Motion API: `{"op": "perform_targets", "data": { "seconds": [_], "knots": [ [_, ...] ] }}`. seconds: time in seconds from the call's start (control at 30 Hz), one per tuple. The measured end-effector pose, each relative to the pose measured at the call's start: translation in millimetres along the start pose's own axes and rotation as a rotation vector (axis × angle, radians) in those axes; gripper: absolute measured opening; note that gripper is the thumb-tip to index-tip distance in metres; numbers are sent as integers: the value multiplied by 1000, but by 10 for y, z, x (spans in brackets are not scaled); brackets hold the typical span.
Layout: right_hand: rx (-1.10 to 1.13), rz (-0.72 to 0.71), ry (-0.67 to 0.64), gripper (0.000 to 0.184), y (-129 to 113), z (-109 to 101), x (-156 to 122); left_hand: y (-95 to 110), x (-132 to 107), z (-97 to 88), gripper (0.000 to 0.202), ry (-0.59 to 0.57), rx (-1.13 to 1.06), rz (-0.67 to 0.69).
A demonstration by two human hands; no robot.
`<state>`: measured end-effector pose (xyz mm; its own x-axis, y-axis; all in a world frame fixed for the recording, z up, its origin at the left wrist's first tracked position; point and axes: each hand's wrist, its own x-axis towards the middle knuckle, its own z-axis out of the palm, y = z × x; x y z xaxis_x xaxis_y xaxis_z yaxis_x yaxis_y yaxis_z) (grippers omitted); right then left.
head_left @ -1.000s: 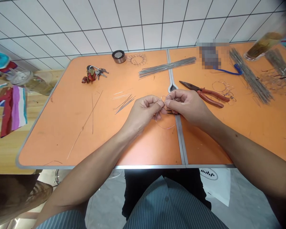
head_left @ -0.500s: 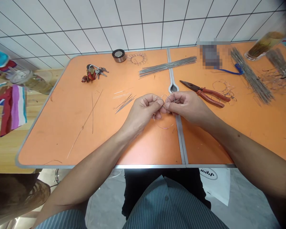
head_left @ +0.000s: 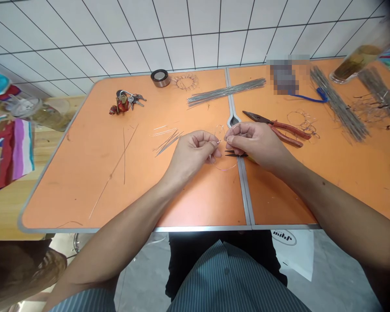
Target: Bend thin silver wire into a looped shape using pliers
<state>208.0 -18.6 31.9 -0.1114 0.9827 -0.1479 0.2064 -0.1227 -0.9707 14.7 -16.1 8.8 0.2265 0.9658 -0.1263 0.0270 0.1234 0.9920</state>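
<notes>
My left hand is closed, thumb and forefinger pinching a thin wire ring with small loops along it. On the other side, my right hand pinches the same ring, a small gap between the fingertips. The ring's lower curve hangs toward me over the orange table. Dark pointed tips of a small tool stick out leftward beneath my right hand; I cannot tell whether it is held or lies on the table. Pliers with red handles lie just beyond my right hand. Short cut wires lie beside my left hand.
The orange table has a metal seam. Toward the back are keys, a tape roll, a looped wire ring and a wire bundle. More wire bundles and a glass of tea stand right.
My hands have drawn slightly apart on the wire ring, opening a gap between the fingertips. The dark tool tips now show under my right hand. The view has shifted slightly.
</notes>
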Motion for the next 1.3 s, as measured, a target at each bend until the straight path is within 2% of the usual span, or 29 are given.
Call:
{"op": "perform_targets", "data": {
  "seconds": [0.23, 0.6, 0.97, 1.07, 1.17, 1.3],
  "knots": [
    [-95, -31, -19, 7, 63, -9, 20, -7, 10, 19, 7, 57, -5, 32],
    [-115, -37, 37, 6, 48, 30, 9, -45, 1, 22, 14, 19, 8, 43],
    [-101, -11, -5, 12, 76, -22, 49, -69, 22, 5, 11, -34, -6, -5],
    [-96, -5, -80, 13, 119, -61, 71, -73, 38, 0, 18, -54, -3, 15],
    [29, -4, -159, 26, 179, -132, 102, -70, 53, -12, 24, -15, -45, 19],
    [178, -26, -108, 47, 219, -212, 125, -32, 58, -35, 29, 70, -127, 20]
  ]
}}
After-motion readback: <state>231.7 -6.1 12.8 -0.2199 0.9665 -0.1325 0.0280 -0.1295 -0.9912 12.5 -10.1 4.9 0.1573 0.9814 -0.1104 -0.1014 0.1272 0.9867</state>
